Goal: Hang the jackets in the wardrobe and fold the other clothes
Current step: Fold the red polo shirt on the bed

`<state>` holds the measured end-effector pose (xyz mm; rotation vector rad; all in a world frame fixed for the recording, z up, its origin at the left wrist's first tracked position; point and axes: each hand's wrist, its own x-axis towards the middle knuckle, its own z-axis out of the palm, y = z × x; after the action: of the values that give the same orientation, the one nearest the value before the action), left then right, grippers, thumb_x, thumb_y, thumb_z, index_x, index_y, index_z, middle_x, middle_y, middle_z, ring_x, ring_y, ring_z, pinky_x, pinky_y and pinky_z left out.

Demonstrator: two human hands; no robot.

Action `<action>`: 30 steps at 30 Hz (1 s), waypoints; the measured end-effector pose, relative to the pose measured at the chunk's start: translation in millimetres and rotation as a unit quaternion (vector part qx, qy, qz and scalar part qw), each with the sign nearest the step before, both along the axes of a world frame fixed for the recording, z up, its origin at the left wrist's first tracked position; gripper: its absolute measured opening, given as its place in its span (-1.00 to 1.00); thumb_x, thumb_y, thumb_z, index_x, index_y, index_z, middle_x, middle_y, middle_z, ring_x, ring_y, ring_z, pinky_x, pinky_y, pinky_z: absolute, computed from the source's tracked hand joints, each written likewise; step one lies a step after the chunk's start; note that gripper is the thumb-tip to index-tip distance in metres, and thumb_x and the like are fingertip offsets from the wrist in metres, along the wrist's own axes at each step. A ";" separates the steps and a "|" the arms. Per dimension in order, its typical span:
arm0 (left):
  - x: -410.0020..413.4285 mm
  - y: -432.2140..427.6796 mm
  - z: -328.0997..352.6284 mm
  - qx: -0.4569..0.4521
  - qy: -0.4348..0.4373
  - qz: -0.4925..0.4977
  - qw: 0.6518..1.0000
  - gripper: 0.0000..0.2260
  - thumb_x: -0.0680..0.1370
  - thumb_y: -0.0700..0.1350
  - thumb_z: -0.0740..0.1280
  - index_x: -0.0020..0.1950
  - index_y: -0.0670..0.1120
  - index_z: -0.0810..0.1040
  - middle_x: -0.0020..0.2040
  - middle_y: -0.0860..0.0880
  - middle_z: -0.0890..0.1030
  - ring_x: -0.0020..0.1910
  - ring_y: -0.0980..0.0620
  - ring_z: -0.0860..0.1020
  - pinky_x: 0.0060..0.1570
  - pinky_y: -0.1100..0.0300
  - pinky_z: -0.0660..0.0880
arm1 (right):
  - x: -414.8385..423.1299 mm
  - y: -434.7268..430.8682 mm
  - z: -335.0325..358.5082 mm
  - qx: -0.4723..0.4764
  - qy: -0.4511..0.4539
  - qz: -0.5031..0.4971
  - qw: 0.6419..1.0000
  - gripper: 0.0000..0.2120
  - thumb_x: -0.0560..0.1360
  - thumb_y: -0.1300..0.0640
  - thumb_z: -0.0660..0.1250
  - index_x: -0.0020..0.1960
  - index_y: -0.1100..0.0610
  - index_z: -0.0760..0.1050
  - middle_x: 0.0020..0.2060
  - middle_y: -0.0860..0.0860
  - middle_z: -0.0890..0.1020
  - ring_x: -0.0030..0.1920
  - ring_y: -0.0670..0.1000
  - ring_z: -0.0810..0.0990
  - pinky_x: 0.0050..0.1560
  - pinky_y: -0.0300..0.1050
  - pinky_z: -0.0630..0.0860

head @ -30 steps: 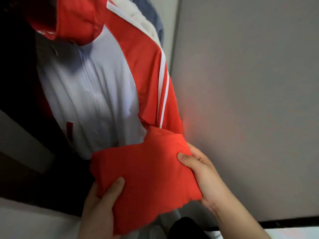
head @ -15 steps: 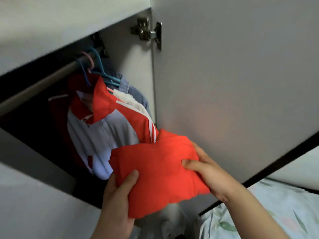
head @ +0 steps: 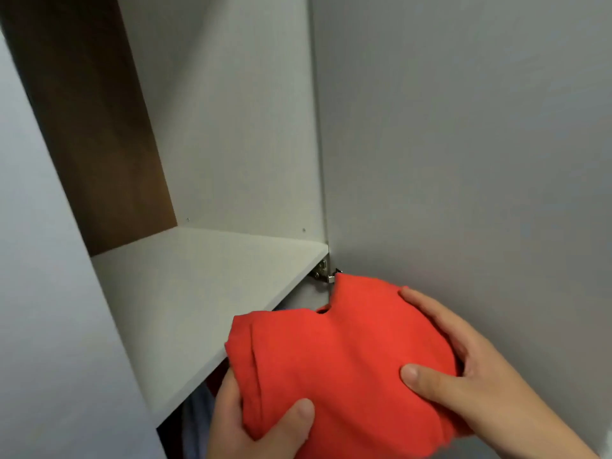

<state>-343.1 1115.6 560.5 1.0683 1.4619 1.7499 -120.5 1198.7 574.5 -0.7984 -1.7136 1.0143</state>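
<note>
A folded red garment [head: 334,362] sits between both my hands at the lower middle of the head view. My left hand [head: 251,429] grips its near left corner, thumb on top. My right hand [head: 463,369] holds the right side, thumb on top and fingers curled over the far edge. The bundle is level with the front edge of a white wardrobe shelf [head: 198,293], just to its right. Below the shelf, a sliver of hanging pale blue clothing [head: 197,422] shows; the rest of the hanging clothes is hidden.
The open wardrobe door [head: 463,144] fills the right side, its hinge [head: 323,271] just behind the garment. A white side panel [head: 39,293] stands at the left. The compartment above the shelf has a brown back wall [head: 99,127].
The view has swung up from the hanging rail and red-and-white jacket to the upper shelf. Both hands have lifted the folded red garment to the height of the shelf.
</note>
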 end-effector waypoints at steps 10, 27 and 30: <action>-21.7 43.2 79.2 0.113 0.099 0.244 0.958 -0.24 0.36 -0.14 0.57 0.47 0.12 0.30 0.32 0.05 0.49 0.08 0.04 0.51 0.10 0.09 0.37 | -81.6 96.9 82.5 0.057 0.112 0.076 0.989 -0.41 0.27 0.14 0.52 0.28 -0.07 0.51 0.11 -0.25 0.64 0.08 -0.30 0.60 -0.02 -0.47 0.47; -32.8 51.1 79.8 -0.338 0.527 0.220 0.748 -0.13 0.34 0.54 -0.08 0.58 0.22 -0.16 0.62 0.06 -0.16 0.60 0.01 -0.11 0.51 0.15 0.02 | -160.0 104.5 17.1 0.244 -0.062 -0.076 0.965 -0.60 0.50 -0.21 0.13 0.26 -0.21 0.55 0.33 -0.32 0.40 0.41 -0.25 0.28 0.38 -0.28 0.18; -23.1 55.7 78.2 -0.412 0.550 0.180 0.704 0.09 0.25 0.58 -0.29 0.60 -0.07 0.11 0.53 -0.40 0.12 0.49 -0.40 0.21 0.39 -0.16 0.30 | -160.8 108.5 16.8 0.239 -0.259 -0.017 0.936 -0.51 0.58 -0.31 -0.05 0.50 -0.34 0.12 0.54 -0.28 -0.03 0.55 -0.20 -0.15 0.50 -0.24 -0.15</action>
<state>-366.1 1171.3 638.8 1.3597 2.9131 0.2294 -281.3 1307.1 591.3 -0.8059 -2.2629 0.3335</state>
